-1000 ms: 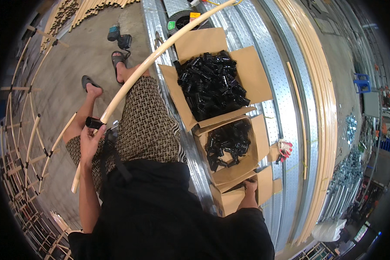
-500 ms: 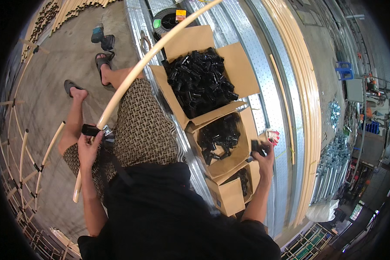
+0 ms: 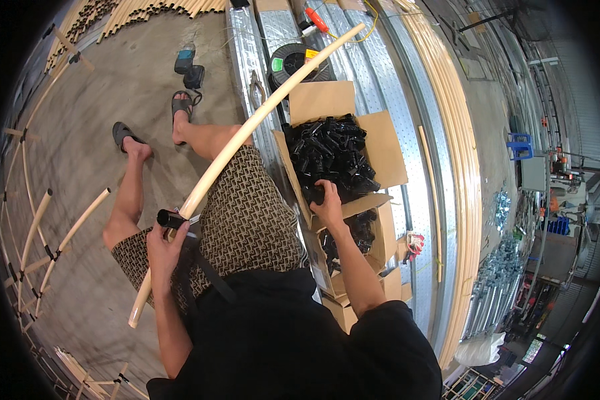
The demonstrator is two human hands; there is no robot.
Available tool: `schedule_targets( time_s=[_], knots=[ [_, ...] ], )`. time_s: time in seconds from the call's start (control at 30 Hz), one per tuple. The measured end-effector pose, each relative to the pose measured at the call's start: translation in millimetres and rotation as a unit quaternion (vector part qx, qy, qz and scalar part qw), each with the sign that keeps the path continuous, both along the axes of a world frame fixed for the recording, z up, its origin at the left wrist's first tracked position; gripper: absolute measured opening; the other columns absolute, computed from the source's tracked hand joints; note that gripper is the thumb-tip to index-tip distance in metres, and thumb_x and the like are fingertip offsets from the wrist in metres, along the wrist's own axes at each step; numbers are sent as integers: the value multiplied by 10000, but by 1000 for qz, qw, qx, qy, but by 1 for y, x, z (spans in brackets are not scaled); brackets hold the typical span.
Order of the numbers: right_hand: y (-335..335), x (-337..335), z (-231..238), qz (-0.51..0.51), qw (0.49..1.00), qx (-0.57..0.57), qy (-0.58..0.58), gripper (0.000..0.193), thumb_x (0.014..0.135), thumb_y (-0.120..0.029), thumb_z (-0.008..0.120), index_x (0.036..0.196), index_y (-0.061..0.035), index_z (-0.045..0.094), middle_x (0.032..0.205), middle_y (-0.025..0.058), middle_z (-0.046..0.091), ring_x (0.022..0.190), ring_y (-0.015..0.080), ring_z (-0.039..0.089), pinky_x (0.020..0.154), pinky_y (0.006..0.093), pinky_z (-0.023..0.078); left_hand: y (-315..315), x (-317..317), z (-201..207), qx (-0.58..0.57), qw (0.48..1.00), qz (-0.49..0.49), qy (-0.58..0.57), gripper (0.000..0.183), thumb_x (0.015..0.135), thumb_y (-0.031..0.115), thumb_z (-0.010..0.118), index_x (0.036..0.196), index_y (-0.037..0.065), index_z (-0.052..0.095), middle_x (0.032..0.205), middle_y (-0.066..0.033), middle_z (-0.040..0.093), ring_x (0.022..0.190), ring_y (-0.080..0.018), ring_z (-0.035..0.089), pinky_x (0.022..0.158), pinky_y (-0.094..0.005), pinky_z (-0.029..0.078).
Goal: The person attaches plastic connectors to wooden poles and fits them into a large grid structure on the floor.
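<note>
My left hand [image 3: 165, 252] is closed around a long cream pipe [image 3: 227, 157] that slants across my lap, together with a black plastic pipe joint [image 3: 171, 219] set against the pipe. A shiny metal part shows beside the joint, too small to make out. My right hand [image 3: 331, 205] reaches over the near edge of a cardboard box [image 3: 387, 148] heaped with black pipe joints [image 3: 330, 150]. Its fingers are bent around a dark joint [image 3: 313, 193], partly covered by the hand.
A smaller open box [image 3: 382, 233] of joints stands nearer me, beside a red and white item [image 3: 414, 247]. Metal profiles [image 3: 417, 200] run along the right. A cable reel [image 3: 288, 61], pliers [image 3: 257, 90] and cordless drill [image 3: 188, 67] lie ahead. Pipe frames [image 3: 50, 253] stand left.
My right hand has moved from beside the red and white item, where it held a black piece, forward and left to the large box. My left hand keeps its grip on the pipe.
</note>
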State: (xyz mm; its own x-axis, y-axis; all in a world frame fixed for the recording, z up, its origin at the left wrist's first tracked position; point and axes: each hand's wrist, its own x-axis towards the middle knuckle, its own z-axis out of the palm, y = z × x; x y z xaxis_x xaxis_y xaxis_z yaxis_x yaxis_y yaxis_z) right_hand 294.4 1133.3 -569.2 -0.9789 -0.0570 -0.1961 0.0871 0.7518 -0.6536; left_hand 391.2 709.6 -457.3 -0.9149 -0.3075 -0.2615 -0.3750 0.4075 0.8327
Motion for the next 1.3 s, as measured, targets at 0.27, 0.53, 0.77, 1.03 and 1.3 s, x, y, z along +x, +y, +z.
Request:
schedule_targets(
  time_s=[0.27, 0.53, 0.77, 1.03, 1.3],
  knots=[
    [34, 16, -53, -29, 993, -109, -34, 483, 804, -6, 802, 1253, -75, 636, 1194, 80, 630, 905, 163, 672, 794, 319, 569, -12, 7, -10, 69, 997, 39, -7, 350, 896, 159, 792, 1141, -52, 660, 902, -63, 729, 857, -130, 653, 824, -301, 508],
    [36, 36, -37, -269, 908, -307, -100, 317, 987, -241, 711, 1249, -70, 654, 1122, 53, 671, 884, 164, 684, 729, 276, 542, -16, -1, -1, 48, 998, 10, 26, 318, 885, 177, 806, 1088, -31, 678, 843, -75, 716, 796, -116, 626, 769, -286, 503],
    [31, 32, 9, -356, 771, -489, -201, 515, 1046, -541, 513, 1315, -106, 578, 1064, 118, 686, 839, 233, 657, 749, 375, 544, -33, 1, 3, 41, 999, 10, -26, 259, 867, 161, 818, 991, -38, 706, 780, -70, 707, 737, -96, 597, 710, -286, 488],
    [-45, -20, 103, -164, 766, -587, -204, 615, 1025, -591, 520, 1328, -59, 574, 961, 82, 648, 760, 194, 616, 713, 351, 514, -84, 44, 26, 47, 999, -7, 27, 233, 824, 113, 837, 976, -31, 734, 850, -96, 757, 760, -122, 648, 749, -298, 516],
    [-186, -41, 165, -1, 920, -379, -102, 203, 944, -133, 740, 1089, -2, 685, 808, 1, 649, 600, 73, 546, 541, 231, 439, -148, 87, 21, -46, 998, -44, 3, 342, 762, 230, 891, 1043, 72, 776, 802, -100, 742, 622, -171, 631, 616, -351, 504]
  ],
)
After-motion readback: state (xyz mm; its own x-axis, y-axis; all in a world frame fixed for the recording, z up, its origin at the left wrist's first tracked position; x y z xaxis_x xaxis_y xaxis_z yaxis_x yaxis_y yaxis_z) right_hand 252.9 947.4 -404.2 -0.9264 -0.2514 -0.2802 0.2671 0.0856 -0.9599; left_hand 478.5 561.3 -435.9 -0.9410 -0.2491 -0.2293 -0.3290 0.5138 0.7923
